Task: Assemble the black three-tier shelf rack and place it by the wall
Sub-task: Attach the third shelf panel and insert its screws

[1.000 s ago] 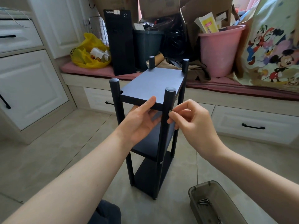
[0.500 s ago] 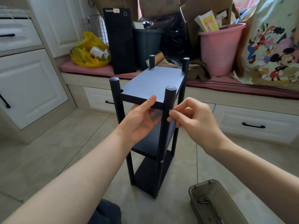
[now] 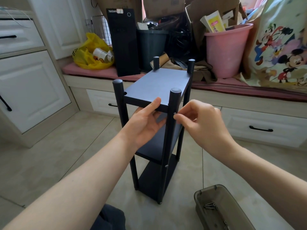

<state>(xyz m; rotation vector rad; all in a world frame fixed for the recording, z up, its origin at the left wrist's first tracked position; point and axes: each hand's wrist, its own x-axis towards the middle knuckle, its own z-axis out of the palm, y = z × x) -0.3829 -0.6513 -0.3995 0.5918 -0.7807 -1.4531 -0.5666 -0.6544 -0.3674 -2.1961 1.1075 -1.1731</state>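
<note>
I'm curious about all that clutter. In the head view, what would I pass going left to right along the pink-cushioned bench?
yellow bag → black computer tower → dark bin → pink bucket → cartoon-print bag

Bare left hand (image 3: 144, 126), right hand (image 3: 203, 127), dark trousers (image 3: 109, 219)

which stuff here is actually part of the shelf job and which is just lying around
Job: black rack, held at its top shelf by the left hand; screw pinched by the right hand at the front post; tray of spare screws.
Lying about: pink bucket, yellow bag, computer tower, dark bin, cartoon bag.
</note>
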